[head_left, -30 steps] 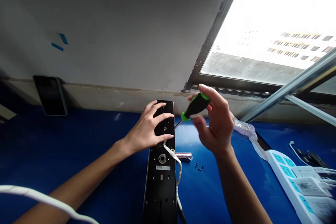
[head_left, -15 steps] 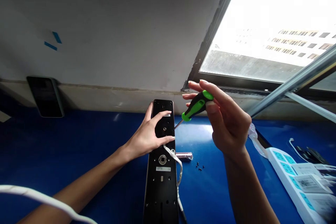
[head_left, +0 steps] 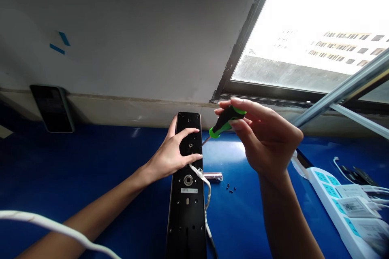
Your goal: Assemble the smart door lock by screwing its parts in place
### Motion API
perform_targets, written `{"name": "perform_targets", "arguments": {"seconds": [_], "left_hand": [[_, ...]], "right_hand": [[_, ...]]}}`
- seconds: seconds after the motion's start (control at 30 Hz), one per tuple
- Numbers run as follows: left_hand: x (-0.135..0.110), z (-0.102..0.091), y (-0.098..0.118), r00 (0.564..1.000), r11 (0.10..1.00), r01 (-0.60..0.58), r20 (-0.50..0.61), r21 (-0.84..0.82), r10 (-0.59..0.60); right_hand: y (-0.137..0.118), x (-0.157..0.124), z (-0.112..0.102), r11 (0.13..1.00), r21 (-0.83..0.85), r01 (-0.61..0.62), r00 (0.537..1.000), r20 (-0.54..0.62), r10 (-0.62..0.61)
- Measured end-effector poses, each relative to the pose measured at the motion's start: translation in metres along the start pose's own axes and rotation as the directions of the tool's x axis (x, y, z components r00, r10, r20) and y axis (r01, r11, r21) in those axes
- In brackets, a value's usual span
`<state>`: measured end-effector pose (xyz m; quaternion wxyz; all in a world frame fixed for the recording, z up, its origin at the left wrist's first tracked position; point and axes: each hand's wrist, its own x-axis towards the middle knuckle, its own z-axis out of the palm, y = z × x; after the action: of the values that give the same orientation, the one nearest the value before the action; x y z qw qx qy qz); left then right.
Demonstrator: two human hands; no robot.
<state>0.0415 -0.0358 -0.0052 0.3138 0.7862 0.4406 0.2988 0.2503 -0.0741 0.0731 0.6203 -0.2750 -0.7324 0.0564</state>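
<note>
My left hand lies open on a long, narrow black door-lock back plate, its fingers spread and pressing across the plate's upper half. The plate lies lengthwise at 12 o'clock from me on a glossy blue tabletop. My right hand is curled, gripping a black-and-green rubber-handled screwdriver between thumb and fingertips. Its thin steel shaft slants toward 8 o'clock and ends just at the plate's right edge, though I cannot tell whether it touches.

A flat white ribbon cable emerges from the plate and runs down past its right edge. At 3 o'clock from the plate's lower half lie a few tiny black screws, with a small shiny wrapped cylinder between them and the plate. Farther off, at about 4 o'clock, sits a white power strip with teal sockets. A white cable crosses the lower left, near my left forearm.
</note>
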Motion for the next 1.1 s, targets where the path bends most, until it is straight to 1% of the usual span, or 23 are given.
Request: {"name": "perform_targets", "arguments": {"seconds": [0.07,0.13,0.2,0.27,0.3,0.37,0.43,0.5,0.57,0.67,0.7,0.77,0.83,0.87,0.9,0.97,1.03,1.1], "left_hand": [[0.0,0.0,0.0,1.0,1.0,0.004,0.006,-0.002,-0.004],[0.0,0.0,0.001,1.0,1.0,0.011,0.013,-0.006,-0.011],[-0.001,-0.001,0.003,0.999,1.0,0.022,0.023,-0.008,-0.021],[-0.002,0.0,0.003,0.999,1.0,0.021,0.027,-0.011,-0.02],[-0.003,0.0,0.003,1.0,1.0,0.011,0.025,-0.013,-0.01],[-0.003,0.001,0.003,1.0,1.0,-0.013,0.013,-0.018,0.013],[-0.003,0.001,0.003,1.0,1.0,-0.021,0.008,-0.014,0.021],[-0.003,0.002,0.002,1.0,1.0,-0.019,0.006,-0.008,0.02],[-0.003,0.002,0.002,1.0,1.0,-0.017,0.007,-0.007,0.017],[-0.003,0.001,0.002,1.0,1.0,-0.012,0.011,-0.014,0.013],[-0.003,0.001,0.001,1.0,1.0,-0.012,0.013,-0.013,0.012],[-0.003,0.001,0.001,1.0,1.0,-0.014,0.014,-0.008,0.015],[-0.004,0.001,0.001,1.0,1.0,-0.017,0.016,-0.003,0.017],[-0.004,0.001,0.001,1.0,1.0,-0.02,0.016,-0.002,0.02],[-0.004,0.001,0.001,1.0,1.0,-0.024,0.015,-0.002,0.024],[-0.004,0.001,0.001,1.0,1.0,-0.024,0.015,0.0,0.024],[-0.004,0.001,0.002,1.0,1.0,-0.02,0.016,0.006,0.02],[-0.004,0.001,0.002,1.0,1.0,-0.027,0.015,0.007,0.027]], "right_hand": [[0.001,0.001,0.0,0.998,-0.058,0.019,0.998,-0.053,-0.022],[0.002,0.002,-0.001,0.993,-0.111,0.026,0.998,-0.055,-0.033],[0.001,0.002,-0.001,0.996,-0.087,0.005,1.0,-0.015,-0.006],[0.0,0.002,-0.001,1.0,-0.01,-0.018,0.998,0.058,0.019],[-0.001,0.002,-0.001,1.0,0.016,-0.02,0.997,0.072,0.019],[-0.001,0.0,0.0,1.0,0.008,-0.006,0.999,0.039,0.005],[0.001,0.0,0.0,0.998,-0.059,0.027,0.999,-0.038,-0.029],[0.003,0.001,-0.001,0.99,-0.132,0.056,0.996,-0.063,-0.065],[0.003,0.002,-0.001,0.988,-0.147,0.049,0.998,-0.03,-0.054],[0.002,0.003,-0.002,0.999,-0.048,0.004,0.997,0.075,-0.001],[0.002,0.003,-0.002,1.0,-0.022,0.004,0.997,0.083,-0.002],[0.003,0.002,-0.002,0.999,-0.026,0.024,0.999,0.039,-0.023],[0.005,0.0,-0.002,0.994,-0.088,0.059,0.997,-0.04,-0.063],[0.007,0.0,-0.002,0.989,-0.13,0.072,0.995,-0.063,-0.081],[0.008,-0.001,-0.002,0.983,-0.166,0.074,0.994,-0.062,-0.086],[0.009,-0.001,-0.002,0.981,-0.184,0.052,0.998,-0.018,-0.056],[0.01,-0.001,-0.002,0.992,-0.123,0.006,0.998,0.064,0.002],[0.01,0.0,-0.002,0.999,-0.036,-0.009,0.993,0.118,0.013]]}}
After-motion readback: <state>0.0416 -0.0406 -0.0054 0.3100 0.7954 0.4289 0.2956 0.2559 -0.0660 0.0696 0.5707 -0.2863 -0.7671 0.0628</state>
